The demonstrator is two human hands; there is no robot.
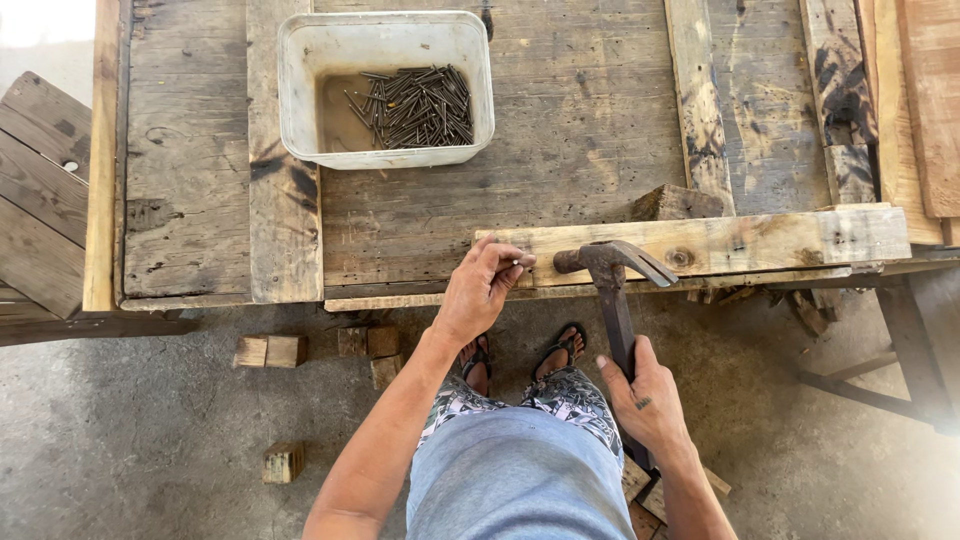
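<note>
My left hand (482,288) pinches a nail (519,264) upright against the left end of a pale wooden plank (730,242) that lies along the workbench's front edge. My right hand (645,392) grips the dark handle of a claw hammer (610,268). The hammer's rusty head hovers just right of the nail, its face turned toward it. A white plastic tub (300,70) with several dark nails (418,104) in it stands at the back of the bench.
The worn wooden workbench (560,130) carries loose planks at right (925,100) and a small block (676,203). Small wood offcuts (270,351) lie on the concrete floor by my sandalled feet. A slatted pallet (40,190) sits at left.
</note>
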